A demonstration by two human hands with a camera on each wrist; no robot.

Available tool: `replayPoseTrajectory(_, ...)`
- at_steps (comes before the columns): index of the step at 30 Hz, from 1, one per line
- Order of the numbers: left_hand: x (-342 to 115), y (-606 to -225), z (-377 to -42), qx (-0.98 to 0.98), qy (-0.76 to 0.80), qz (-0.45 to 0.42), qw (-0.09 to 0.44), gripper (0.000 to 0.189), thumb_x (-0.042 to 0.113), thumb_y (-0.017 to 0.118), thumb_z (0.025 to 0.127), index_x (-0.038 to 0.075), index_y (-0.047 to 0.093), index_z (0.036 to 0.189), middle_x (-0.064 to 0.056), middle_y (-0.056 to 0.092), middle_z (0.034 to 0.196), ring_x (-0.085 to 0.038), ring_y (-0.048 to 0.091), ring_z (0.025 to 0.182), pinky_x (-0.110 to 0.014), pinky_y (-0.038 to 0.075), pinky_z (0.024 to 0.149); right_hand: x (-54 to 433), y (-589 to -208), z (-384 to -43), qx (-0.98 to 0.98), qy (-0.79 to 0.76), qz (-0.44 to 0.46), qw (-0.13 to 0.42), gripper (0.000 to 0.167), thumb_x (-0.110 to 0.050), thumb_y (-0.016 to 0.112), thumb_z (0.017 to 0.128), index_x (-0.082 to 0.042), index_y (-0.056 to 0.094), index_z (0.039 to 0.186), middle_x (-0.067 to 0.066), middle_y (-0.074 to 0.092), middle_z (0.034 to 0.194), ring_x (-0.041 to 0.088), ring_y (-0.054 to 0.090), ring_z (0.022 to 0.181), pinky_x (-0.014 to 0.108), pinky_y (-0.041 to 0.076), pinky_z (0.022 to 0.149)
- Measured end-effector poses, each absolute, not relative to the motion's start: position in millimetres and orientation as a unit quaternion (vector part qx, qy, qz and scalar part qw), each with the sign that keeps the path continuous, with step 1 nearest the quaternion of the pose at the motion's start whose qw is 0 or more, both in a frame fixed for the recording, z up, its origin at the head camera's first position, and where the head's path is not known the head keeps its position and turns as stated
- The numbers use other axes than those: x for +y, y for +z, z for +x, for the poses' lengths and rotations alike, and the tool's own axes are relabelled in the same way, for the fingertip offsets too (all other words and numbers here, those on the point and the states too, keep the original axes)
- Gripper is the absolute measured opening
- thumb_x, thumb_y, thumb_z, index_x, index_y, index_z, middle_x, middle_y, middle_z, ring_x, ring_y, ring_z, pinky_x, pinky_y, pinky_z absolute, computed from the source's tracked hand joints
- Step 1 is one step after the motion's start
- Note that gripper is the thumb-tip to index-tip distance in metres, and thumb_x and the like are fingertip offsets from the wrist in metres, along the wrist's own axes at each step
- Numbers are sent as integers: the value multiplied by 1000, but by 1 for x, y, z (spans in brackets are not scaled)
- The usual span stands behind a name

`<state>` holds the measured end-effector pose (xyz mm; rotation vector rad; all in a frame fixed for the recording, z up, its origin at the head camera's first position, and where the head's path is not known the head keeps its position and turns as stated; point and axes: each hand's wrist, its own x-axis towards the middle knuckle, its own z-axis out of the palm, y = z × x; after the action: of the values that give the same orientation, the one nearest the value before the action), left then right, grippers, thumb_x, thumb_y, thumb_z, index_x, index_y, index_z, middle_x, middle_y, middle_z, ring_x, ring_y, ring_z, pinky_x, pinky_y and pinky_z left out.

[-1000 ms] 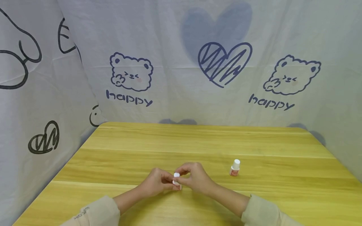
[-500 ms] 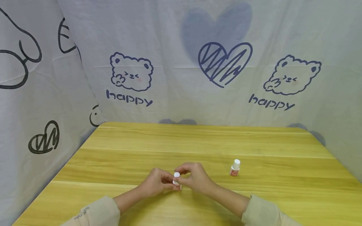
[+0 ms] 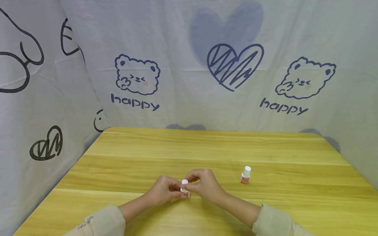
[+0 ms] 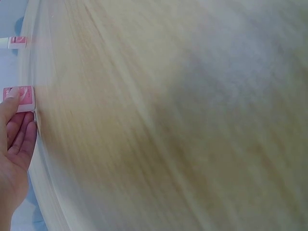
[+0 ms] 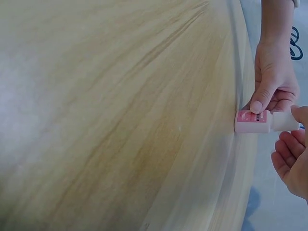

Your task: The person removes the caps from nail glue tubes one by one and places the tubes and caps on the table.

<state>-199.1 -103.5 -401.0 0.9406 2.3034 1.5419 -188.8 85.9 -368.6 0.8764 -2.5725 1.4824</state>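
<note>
A small white bottle (image 5: 253,127) with a pink-red label stands upright on the table before me, tall white cap (image 5: 285,121) on top. My left hand (image 3: 160,191) pinches the bottle's body low down, thumb across the label in the right wrist view. With thumb and fingers, my right hand (image 3: 208,186) pinches the cap; it shows partly at the edge of the right wrist view. In the left wrist view the label (image 4: 21,97) peeks past my left thumb, and the cap is out of sight. A second, similar bottle (image 3: 244,178) stands capped to the right.
The wood-grain table (image 3: 147,144) reaches back to a hanging white cloth (image 3: 183,98) printed with bears and hearts. Another cloth side (image 3: 73,98) borders the table's left edge.
My right hand's fingers have shifted very slightly to the right at the cap. The left hand and both bottles look nearly the same.
</note>
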Motion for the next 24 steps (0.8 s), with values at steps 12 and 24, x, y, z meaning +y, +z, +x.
replayPoseTrajectory(12,-103,-401,-200,782,526,314,111,17,5,70,80,-6,69,93,-19,71,90,-8,69,79,-21,56,72,88,-364,-191,-841,457,290,-1,10,-9,72,80,-1,71,86,9,72,82,12,64,76,34,57,73)
replayPoseTrajectory(24,-102,-400,-199,793,515,307,108,17,8,71,80,-4,70,92,-16,72,88,-9,70,77,-18,56,68,90,-357,-194,-846,423,322,-28,11,-6,69,82,0,71,91,10,72,87,16,66,80,31,56,75)
